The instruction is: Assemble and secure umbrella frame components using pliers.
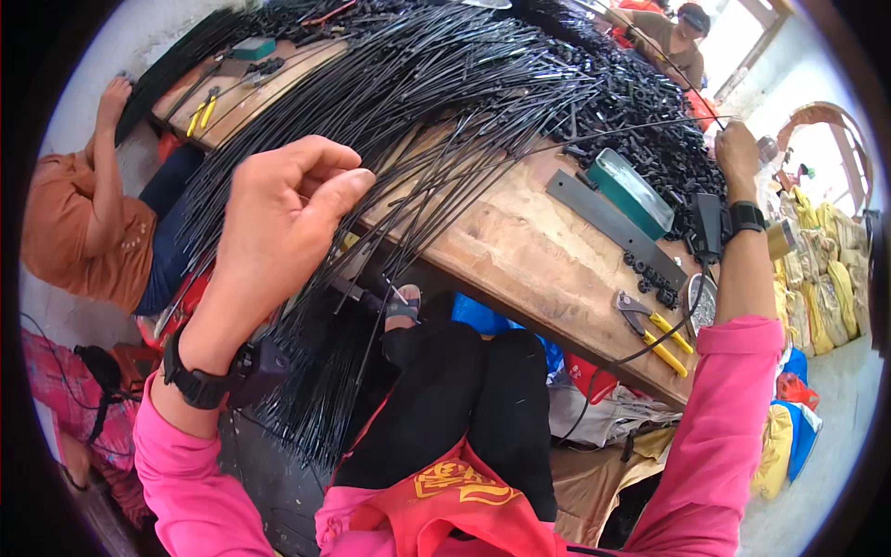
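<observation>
Raised over the left part of the workbench, my left hand has its fingers curled and the thumb pressed toward the index finger. Whatever it may pinch is hidden. Thin black rods lie in a large fanned heap behind and below it. At the right, my right hand is closed around the end of a thin black rod that runs left toward the heap. Beside that hand spreads a pile of small black parts.
A green-edged box and a flat metal bar lie on the bench. Yellow-handled pliers rest near its front edge, beside a round dish. Other people sit at left and far right. Sacks are stacked at right.
</observation>
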Demonstrator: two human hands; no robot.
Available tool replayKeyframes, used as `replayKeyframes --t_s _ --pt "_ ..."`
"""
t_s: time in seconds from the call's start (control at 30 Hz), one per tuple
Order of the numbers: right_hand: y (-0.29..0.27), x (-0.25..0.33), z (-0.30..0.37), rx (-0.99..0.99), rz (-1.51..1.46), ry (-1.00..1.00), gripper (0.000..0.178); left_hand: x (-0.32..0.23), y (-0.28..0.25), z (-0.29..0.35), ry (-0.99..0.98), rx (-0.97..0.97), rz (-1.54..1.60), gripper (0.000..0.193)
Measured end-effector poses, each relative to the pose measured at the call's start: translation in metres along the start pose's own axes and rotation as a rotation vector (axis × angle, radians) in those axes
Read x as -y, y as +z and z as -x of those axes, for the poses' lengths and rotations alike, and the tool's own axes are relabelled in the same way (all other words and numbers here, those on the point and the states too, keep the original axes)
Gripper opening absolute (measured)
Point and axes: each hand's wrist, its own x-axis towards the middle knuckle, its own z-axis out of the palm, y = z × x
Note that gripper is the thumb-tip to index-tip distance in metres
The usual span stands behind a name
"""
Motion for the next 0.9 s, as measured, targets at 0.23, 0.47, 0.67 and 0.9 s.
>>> replayKeyframes --t_s 0.23,0.47,0.67,0.9 --pt "-0.034 0.046 0.019 -0.024 -0.085 0.058 0.025 0.007 0.050 -0.048 0.389 0.299 -0.421 0.039" --pt "-0.025 0.042 0.017 -0.184 -0.117 -0.026 0.026 0.003 0.125 -0.095 0.485 0.382 -0.751 0.035" --pt "-0.036 0.036 0.017 -0.122 -0.009 -0.060 0.021 0.009 0.122 -0.107 0.223 0.323 -0.520 0.015" --pt "-0.022 -0.031 0.023 -0.123 0.082 0.129 0.024 0.048 0.089 -0.114 0.180 0.380 -0.510 0.016"
